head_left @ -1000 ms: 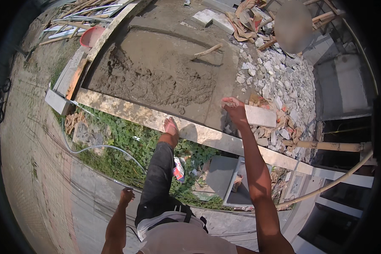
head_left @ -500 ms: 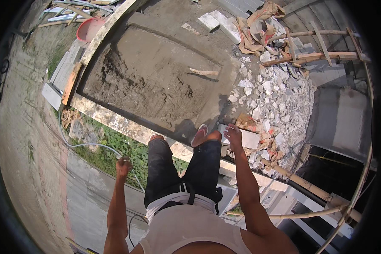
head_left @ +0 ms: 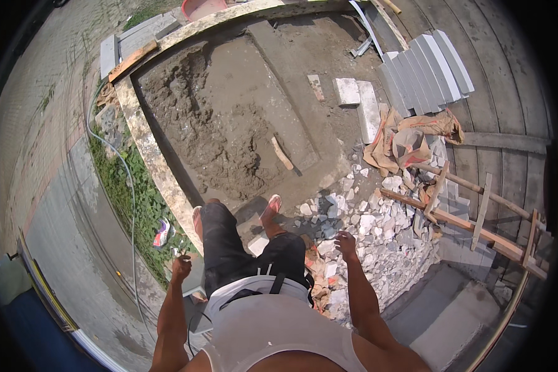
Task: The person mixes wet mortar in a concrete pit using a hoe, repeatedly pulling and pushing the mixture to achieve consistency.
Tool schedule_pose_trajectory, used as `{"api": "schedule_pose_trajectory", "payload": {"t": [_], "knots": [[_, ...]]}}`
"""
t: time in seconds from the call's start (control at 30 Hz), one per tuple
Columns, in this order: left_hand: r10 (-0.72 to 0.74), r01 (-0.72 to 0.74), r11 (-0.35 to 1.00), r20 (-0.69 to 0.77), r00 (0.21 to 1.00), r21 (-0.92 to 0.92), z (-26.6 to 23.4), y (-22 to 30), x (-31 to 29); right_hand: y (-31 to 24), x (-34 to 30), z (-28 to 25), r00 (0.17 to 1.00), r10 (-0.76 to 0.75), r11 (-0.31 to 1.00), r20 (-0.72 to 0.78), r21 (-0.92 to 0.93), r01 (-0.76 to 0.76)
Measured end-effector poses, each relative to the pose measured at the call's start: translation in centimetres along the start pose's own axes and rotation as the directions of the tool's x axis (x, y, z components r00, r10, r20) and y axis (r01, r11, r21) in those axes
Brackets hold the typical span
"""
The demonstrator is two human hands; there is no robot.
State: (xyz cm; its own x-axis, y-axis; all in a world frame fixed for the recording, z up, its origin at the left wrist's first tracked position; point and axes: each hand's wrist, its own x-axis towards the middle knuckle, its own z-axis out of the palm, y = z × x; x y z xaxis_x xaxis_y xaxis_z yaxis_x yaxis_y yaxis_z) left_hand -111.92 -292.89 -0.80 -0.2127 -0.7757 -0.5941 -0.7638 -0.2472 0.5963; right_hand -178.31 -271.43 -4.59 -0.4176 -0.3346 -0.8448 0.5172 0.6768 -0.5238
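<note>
Footing matters, so set each foot (head_left: 271, 208) flat, clear of the white rubble (head_left: 378, 218) lying below the loosely open right hand (head_left: 346, 245), while the left hand (head_left: 181, 267), whose grip cannot be told, hangs near the crumpled packet (head_left: 162, 233).

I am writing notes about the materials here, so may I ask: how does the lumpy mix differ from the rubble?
The lumpy mix is grey-brown, while the rubble is mostly whitish. The lumpy mix forms one wet-looking mass; the rubble is separate, angular pieces. In the picture, the rubble surrounds the right hand, while the lumpy mix lies farther left. Both have uneven surfaces.
</note>
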Motion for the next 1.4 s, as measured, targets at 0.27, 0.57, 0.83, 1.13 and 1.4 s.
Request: {"api": "schedule_pose_trajectory", "payload": {"t": [0.27,0.57,0.83,1.13,1.4], "knots": [[-0.466,0.416,0.623,0.112,0.878,-0.662,18.8,15.1,0.3,-7.9,5.5,-19.6,0.978,-0.178,0.973,-0.105,-0.165,0.160],[-0.603,0.115,0.295,-0.092,0.792,-0.949,29.9,23.4,5.4,-21.4,20.0,-27.1,0.946,-0.311,0.749,-0.094,-0.636,0.183],[-0.808,-0.069,0.167,-0.177,0.563,-0.984,43.4,39.0,6.5,-44.3,33.2,-22.1,0.962,-0.056,0.490,0.267,-0.832,0.259],[-0.721,-0.152,0.213,-0.261,0.642,-0.965,50.8,51.6,8.4,-57.8,36.9,-5.0,0.882,-0.040,0.157,0.469,-0.869,0.469],[-0.682,-0.139,0.321,-0.331,0.652,-0.937,52.1,47.1,18.8,-41.1,31.0,12.3,0.695,0.365,0.038,0.619,-0.756,0.654]]}}
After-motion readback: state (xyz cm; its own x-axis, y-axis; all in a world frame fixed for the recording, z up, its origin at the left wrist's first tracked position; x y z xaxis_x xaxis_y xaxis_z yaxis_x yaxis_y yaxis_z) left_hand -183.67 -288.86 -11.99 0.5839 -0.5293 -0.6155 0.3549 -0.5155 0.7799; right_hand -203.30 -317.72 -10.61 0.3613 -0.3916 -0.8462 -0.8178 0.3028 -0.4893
